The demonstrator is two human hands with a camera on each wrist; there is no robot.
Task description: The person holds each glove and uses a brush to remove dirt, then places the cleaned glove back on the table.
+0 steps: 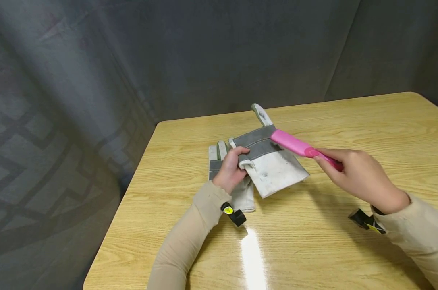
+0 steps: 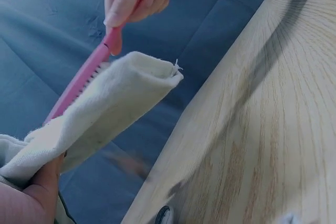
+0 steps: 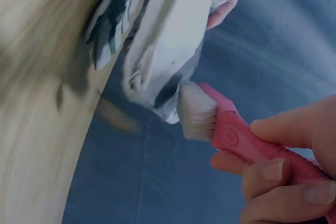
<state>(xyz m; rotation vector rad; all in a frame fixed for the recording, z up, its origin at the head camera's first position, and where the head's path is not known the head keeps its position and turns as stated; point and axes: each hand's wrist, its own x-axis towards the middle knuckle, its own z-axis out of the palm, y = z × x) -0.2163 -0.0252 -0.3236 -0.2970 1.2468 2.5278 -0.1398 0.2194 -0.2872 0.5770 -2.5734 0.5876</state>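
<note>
A grey and white work glove (image 1: pixel 277 171) is lifted above the table, gripped at its side by my left hand (image 1: pixel 233 169). My right hand (image 1: pixel 364 177) holds a pink brush (image 1: pixel 293 143) by its handle. In the right wrist view the pale bristles (image 3: pixel 194 111) touch the glove's grey band. The left wrist view shows the glove's open cuff (image 2: pixel 155 69), with the brush behind it. Under my left hand, a second glove (image 1: pixel 244 197) of the same kind lies on the table, partly covered by the hand and the raised glove.
The wooden table (image 1: pixel 160 225) has a light grain and a bright reflection near its front. Dark grey cloth (image 1: pixel 240 56) hangs behind the table and down its left side. A black camera mount (image 1: pixel 237 217) is strapped at my left wrist, another (image 1: pixel 365 221) at my right.
</note>
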